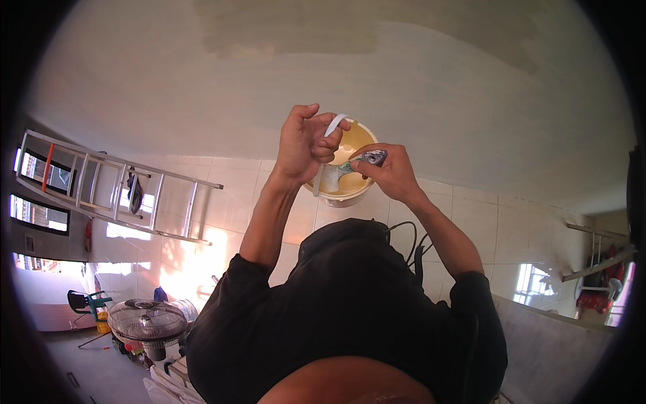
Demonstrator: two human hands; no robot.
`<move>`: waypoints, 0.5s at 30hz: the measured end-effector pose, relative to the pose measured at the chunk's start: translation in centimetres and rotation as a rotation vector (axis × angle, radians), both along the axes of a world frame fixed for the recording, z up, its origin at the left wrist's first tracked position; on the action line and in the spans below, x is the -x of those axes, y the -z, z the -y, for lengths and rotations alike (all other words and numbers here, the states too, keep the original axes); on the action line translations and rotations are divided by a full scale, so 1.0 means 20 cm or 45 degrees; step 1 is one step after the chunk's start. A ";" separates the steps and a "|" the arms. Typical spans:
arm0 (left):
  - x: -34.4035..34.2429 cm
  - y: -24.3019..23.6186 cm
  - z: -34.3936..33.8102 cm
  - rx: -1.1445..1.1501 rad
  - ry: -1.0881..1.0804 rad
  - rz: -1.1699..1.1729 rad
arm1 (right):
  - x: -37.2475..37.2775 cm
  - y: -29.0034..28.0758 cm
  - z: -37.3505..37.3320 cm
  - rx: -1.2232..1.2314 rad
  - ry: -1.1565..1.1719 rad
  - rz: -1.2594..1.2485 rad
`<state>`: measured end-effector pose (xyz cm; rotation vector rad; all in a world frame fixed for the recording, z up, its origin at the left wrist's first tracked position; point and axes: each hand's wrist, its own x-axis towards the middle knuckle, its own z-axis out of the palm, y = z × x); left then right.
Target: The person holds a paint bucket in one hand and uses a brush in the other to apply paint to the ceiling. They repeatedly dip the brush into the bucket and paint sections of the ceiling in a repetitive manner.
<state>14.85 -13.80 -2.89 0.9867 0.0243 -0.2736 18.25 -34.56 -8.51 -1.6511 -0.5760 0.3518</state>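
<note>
My left hand (306,145) is raised in front of me and closed on the thin white handle (334,124) of a small white bucket (342,196). Yellowish paint (353,145) fills the bucket. My right hand (391,172) grips a paintbrush by its paint-smeared handle (372,158), just to the right of the bucket. The brush's pale bristles (330,178) lie across the bucket's rim and point left. Both forearms reach up from my black shirt (343,303).
An aluminium ladder (114,185) leans at the left. A standing fan (147,323) and a green chair (87,303) sit lower left. Black cables (407,236) loop near my chest. A darker painted patch (289,34) marks the pale wall above. A rack with clothes (599,276) is at the right.
</note>
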 end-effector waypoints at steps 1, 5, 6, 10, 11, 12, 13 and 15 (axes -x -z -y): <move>0.00 0.00 0.00 0.005 -0.002 -0.004 | 0.01 -0.01 0.00 0.000 0.021 0.022; 0.00 0.01 -0.01 0.004 -0.025 -0.032 | -0.02 -0.03 0.02 0.176 0.141 0.337; 0.01 0.01 -0.01 -0.002 -0.025 -0.041 | -0.03 -0.03 0.03 0.264 0.183 0.469; 0.01 0.00 0.00 -0.002 -0.016 -0.056 | -0.08 -0.01 0.03 0.274 0.323 1.114; 0.01 0.01 0.00 0.004 -0.010 -0.055 | -0.08 -0.02 0.03 0.282 0.315 1.175; 0.01 0.01 0.00 0.008 0.006 -0.051 | -0.09 -0.03 0.03 0.293 0.308 1.239; 0.02 0.02 -0.01 0.011 0.022 -0.048 | -0.09 -0.03 0.03 0.289 0.304 1.231; 0.00 0.03 -0.02 0.007 0.035 -0.034 | -0.07 -0.03 0.02 0.279 0.292 1.211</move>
